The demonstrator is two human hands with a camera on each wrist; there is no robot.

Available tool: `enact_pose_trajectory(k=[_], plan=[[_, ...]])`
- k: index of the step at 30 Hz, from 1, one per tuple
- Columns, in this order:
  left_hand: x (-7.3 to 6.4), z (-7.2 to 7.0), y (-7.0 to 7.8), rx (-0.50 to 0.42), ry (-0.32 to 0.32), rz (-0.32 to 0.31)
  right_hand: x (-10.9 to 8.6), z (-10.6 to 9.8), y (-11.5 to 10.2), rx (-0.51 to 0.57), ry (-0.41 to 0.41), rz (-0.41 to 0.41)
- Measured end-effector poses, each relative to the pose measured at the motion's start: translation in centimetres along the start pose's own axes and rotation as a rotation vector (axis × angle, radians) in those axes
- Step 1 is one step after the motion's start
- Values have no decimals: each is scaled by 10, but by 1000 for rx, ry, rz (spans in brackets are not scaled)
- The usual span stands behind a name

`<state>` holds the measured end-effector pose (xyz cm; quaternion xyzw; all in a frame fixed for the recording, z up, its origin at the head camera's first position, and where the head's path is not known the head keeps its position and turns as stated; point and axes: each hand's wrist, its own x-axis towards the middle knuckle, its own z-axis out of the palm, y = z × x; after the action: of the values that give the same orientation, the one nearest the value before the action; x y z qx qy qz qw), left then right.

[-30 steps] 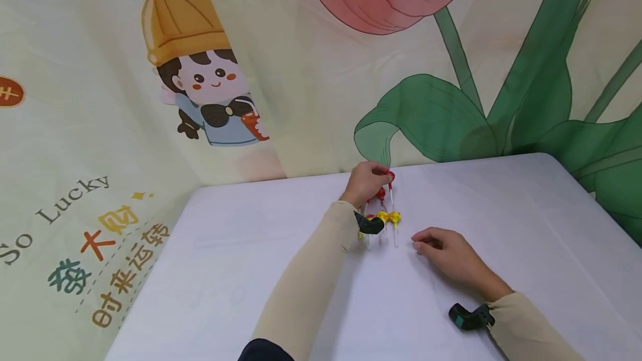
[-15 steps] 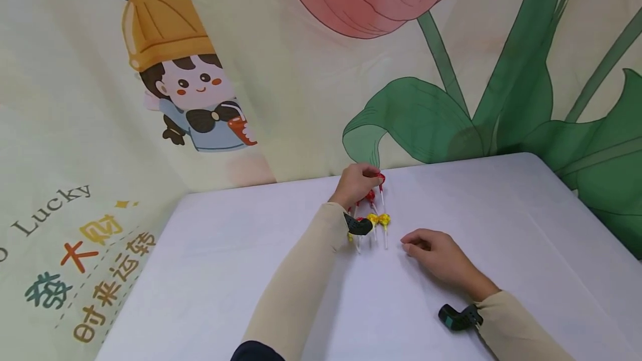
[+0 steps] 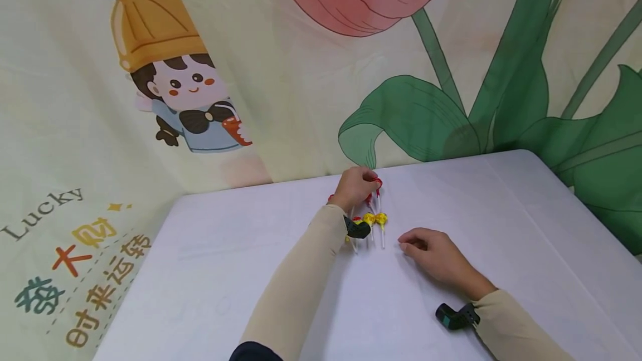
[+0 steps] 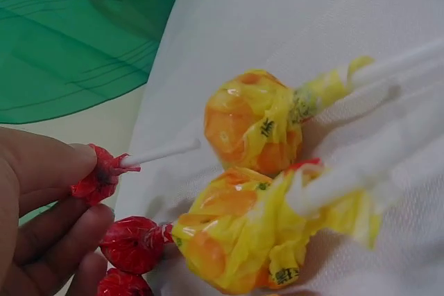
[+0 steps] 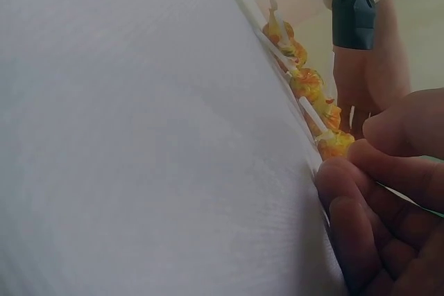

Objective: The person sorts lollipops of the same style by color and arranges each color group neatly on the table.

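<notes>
My left hand (image 3: 353, 187) pinches a red-wrapped lollipop (image 4: 97, 175) by its head, near the table's far edge. The white stick points away from the fingers toward the yellow row. Other red lollipops (image 4: 135, 244) lie beside and below that hand, partly hidden by it. Nearer to me is a row of yellow-wrapped lollipops (image 3: 381, 219), their sticks toward me; the left wrist hides part of the row. My right hand (image 3: 436, 258) rests at the table to the right of the row, fingers loosely curled, nothing in them.
A white cloth covers the table (image 3: 225, 272). Behind it hangs a printed backdrop (image 3: 291, 99) with a cartoon figure and a tulip, meeting the table's far edge. Each wrist carries a black camera (image 3: 453, 316).
The head view has shifted a little. My left hand has brought the red lollipop slightly closer to the yellow row. The right hand stays in place on the table.
</notes>
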<state>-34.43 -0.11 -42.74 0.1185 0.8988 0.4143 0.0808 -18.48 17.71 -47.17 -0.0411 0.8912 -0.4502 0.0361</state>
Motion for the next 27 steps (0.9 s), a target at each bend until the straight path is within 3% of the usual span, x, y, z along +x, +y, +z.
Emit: enact_pose_trajectory(k=[9,17,27], plan=[[0,1,-5,54,-22,-3,0,3,0,-10,11,1],[-1,4,-4,14,-50,-31,1,3,2,-15,12,-8],[-3,5,-5,72,-71,-45,0,3,2,-28,15,-31]])
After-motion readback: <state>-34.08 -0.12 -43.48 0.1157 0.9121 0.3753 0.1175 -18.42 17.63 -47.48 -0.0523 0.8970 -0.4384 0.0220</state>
